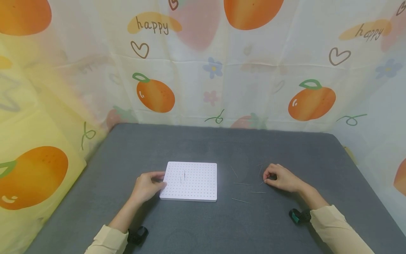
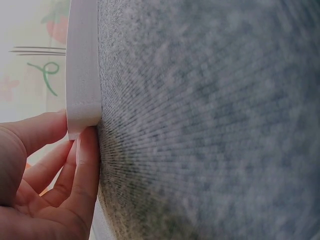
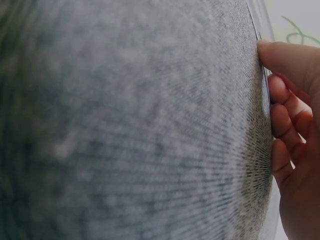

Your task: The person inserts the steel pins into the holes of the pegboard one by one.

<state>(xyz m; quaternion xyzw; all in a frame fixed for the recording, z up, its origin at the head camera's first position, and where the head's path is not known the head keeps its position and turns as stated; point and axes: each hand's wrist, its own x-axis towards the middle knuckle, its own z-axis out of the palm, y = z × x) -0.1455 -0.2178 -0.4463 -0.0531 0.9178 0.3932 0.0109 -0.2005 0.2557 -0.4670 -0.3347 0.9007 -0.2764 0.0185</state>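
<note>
A wide stretch of the dark grey, fabric-covered table (image 1: 196, 225) is seen in front of and behind the work, its far edge met by a fruit-printed cloth backdrop (image 1: 253, 70). A strip of grey is left between the flat white pegboard (image 1: 198, 181), near the middle, and the thin silvery metal pins (image 1: 241, 183) scattered to its right. The board is covered with a grid of small holes, and a few upright pins (image 1: 184, 175) are stood in its left part. Its left edge is held by the left hand (image 1: 146, 187), with the thumb laid on the upper face. At the right hand (image 1: 281, 179), thumb and forefinger are drawn narrow at a loose pin on the table; whether it is gripped cannot be told.
</note>
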